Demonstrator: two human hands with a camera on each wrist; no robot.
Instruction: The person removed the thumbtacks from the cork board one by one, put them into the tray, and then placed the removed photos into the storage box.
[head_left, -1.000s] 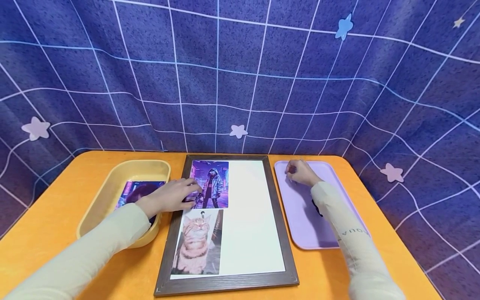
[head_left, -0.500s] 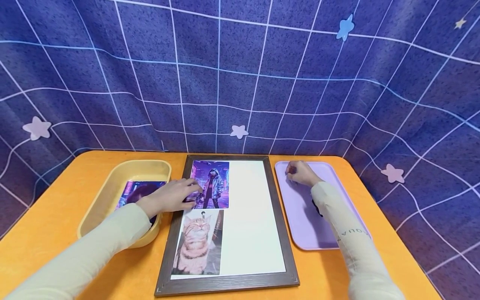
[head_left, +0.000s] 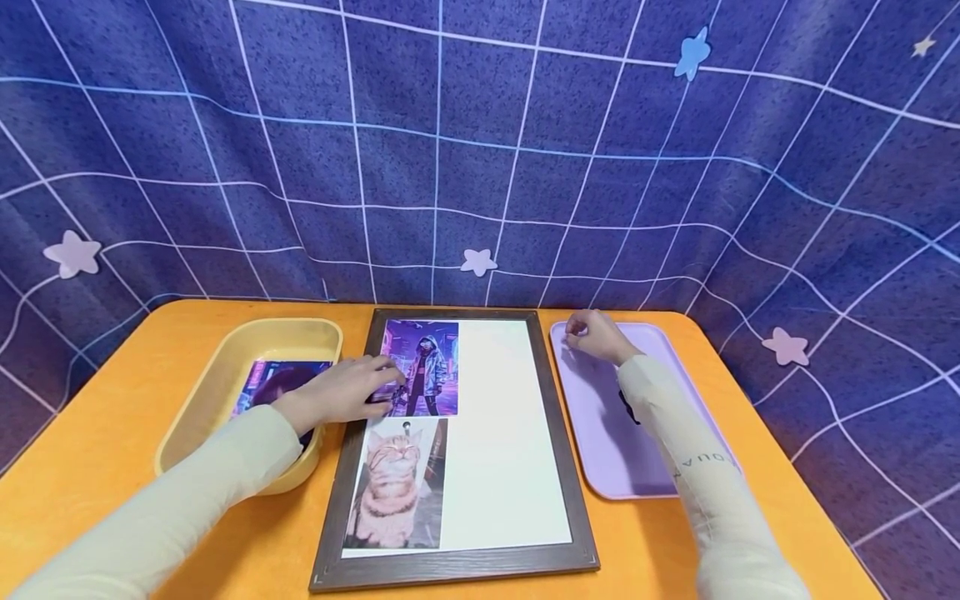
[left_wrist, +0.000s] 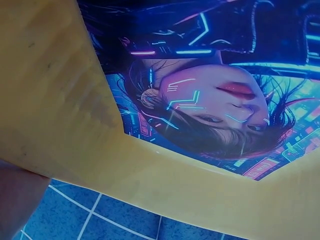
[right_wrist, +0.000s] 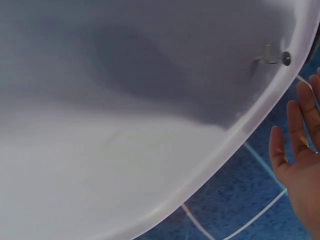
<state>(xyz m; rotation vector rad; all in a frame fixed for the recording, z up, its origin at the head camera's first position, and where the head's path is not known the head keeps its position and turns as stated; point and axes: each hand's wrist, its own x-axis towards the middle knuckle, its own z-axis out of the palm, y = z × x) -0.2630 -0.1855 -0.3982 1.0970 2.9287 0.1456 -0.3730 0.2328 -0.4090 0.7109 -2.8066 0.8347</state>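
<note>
My left hand rests its fingertips on the left edge of a purple picture of a hooded figure, which lies in the upper left of a dark-framed white board. Below it a cat picture has a small pin at its top. Over the far left corner of the lilac tray, my right hand has thumb and index finger bent together; anything between them is too small to tell. The right wrist view shows small metal pins near the tray's rim and the hand's other fingers loosely extended.
A yellow bin stands left of the board, holding a neon portrait picture. My left forearm crosses its rim. The orange table ends at a blue gridded curtain with stars.
My right hand has risen slightly and moved a little toward the far left corner of the tray. My left hand and the pictures have stayed where they were.
</note>
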